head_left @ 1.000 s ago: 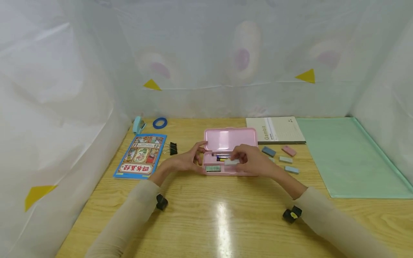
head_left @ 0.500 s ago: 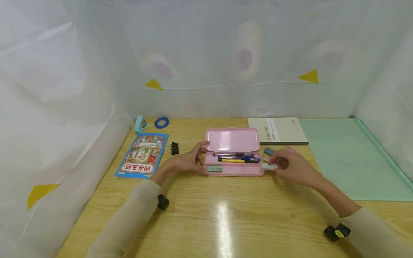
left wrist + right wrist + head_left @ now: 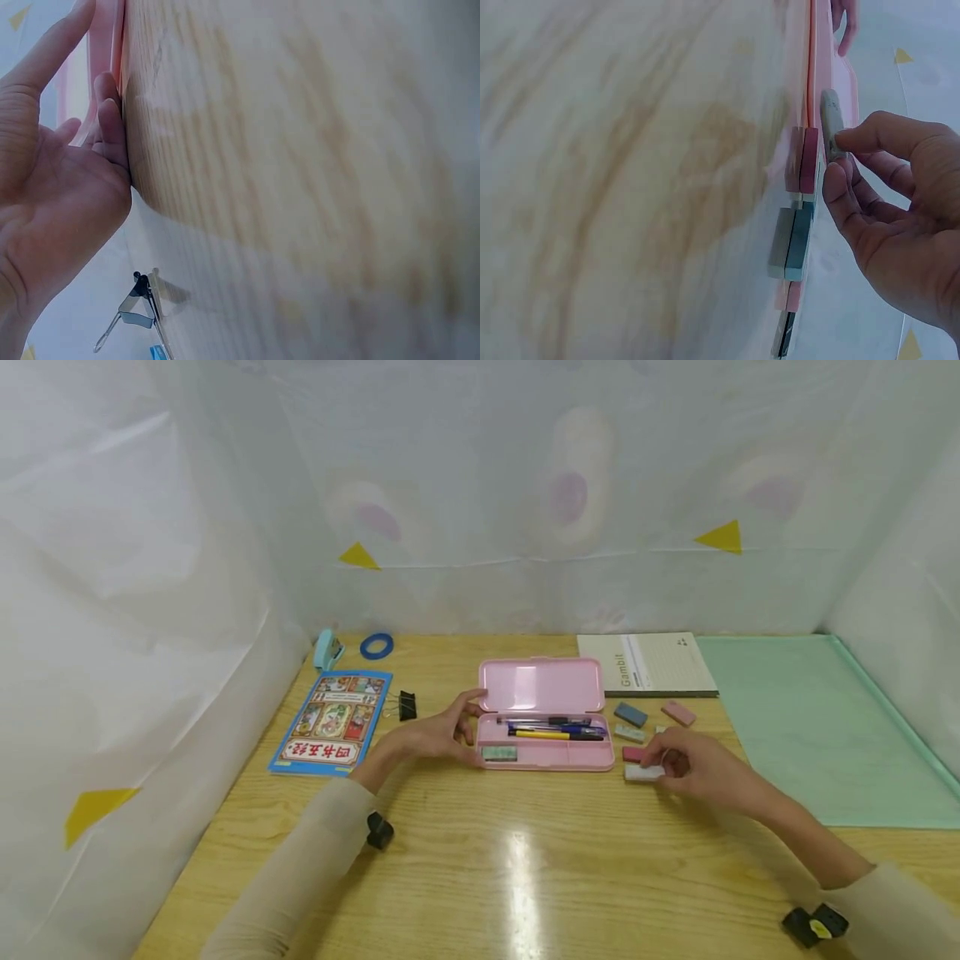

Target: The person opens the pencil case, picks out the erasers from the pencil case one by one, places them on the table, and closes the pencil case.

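Observation:
A pink pencil case (image 3: 545,762) lies with its lid raised at the back; several pens (image 3: 558,728) fill its rear compartment. In its front left compartment is a green speckled eraser (image 3: 498,753). My left hand (image 3: 438,735) holds the case's left end, thumb at the front corner and fingers toward the hinge. To the right of the case my right hand (image 3: 701,768) pinches a white eraser (image 3: 831,120) between thumb and fingers. Close beside that lies a dark pink eraser (image 3: 633,753). Behind are a blue eraser (image 3: 631,714), a pale eraser (image 3: 628,732) and a pink eraser (image 3: 678,712).
A notebook (image 3: 660,664) and a green mat (image 3: 840,735) lie at the right. Toward the left are a blue-edged booklet (image 3: 330,722), a black binder clip (image 3: 407,705), a blue tape ring (image 3: 377,636) and a light blue stapler (image 3: 327,650). White sheeting (image 3: 465,485) encloses the table.
My right hand has carried the white eraser out of the pencil case's front compartment and over to the right, beside the other erasers. The left hand stays at the case.

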Demonstrator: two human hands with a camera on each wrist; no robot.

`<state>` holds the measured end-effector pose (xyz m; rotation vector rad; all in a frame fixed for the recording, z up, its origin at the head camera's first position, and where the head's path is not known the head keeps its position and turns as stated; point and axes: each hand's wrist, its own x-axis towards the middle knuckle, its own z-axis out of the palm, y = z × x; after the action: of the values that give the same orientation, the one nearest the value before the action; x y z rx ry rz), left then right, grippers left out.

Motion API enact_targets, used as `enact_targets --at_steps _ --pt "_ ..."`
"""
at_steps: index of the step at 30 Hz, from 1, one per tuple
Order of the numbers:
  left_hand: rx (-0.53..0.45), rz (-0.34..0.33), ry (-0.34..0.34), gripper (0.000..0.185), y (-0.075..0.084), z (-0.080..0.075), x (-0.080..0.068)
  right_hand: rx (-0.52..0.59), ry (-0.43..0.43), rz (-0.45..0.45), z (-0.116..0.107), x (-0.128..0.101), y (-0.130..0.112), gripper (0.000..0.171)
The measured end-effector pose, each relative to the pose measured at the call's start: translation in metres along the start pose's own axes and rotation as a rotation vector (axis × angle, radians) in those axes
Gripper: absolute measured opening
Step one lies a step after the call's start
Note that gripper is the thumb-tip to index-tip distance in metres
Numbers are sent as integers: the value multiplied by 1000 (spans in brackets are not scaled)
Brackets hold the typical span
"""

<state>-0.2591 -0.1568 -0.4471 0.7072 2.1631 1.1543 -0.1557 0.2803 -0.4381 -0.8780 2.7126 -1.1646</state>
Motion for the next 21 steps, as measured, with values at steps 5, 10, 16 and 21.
enact_targets --at_steps 5,10,16,21 --pt "-3 -3 1 113 0 0 0 -24 -12 -10 1 3 -2 29" --pt "6 -3 7 113 1 0 -1 -63 -3 12 -4 7 -11 23" --pt "9 -6 11 113 1 0 -1 25 -27 1 5 25 -25 19" --pt "5 -11 8 113 1 1 -1 40 -53 -2 25 51 -38 24"
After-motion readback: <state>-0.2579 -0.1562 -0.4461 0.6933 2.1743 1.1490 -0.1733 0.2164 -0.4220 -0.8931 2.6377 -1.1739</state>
